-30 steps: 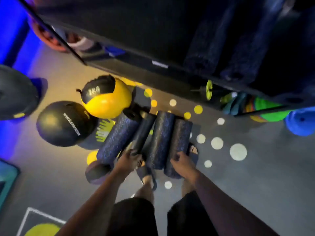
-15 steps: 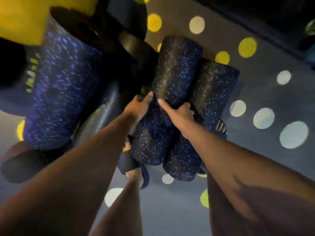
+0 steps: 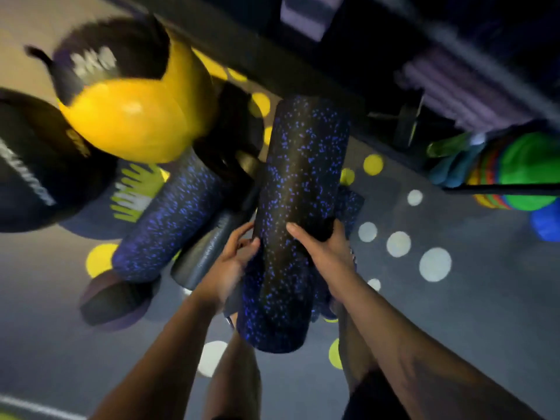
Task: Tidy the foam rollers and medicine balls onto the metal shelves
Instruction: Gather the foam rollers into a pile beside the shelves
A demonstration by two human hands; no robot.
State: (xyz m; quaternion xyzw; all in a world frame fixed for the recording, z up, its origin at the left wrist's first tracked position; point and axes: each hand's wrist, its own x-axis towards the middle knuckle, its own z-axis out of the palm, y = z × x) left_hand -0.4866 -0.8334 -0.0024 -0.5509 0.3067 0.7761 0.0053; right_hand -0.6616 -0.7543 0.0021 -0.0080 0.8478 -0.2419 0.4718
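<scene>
**Roller in hand, shelf edge close**

Both hands are holding one speckled foam roller (image 3: 291, 225) above the floor (image 3: 454, 313) — the left hand (image 3: 225, 265) is curling round its left side and the right hand (image 3: 325, 250) is gripping the right, thumb across the front. The roller's far end is sitting just beside the metal shelf (image 3: 272, 56) front edge. Catching there could twist it loose onto the yellow medicine ball (image 3: 133, 116).

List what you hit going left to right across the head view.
black medicine ball → speckled roller on the floor → grey roller → held speckled roller → green object at the shelf
</scene>
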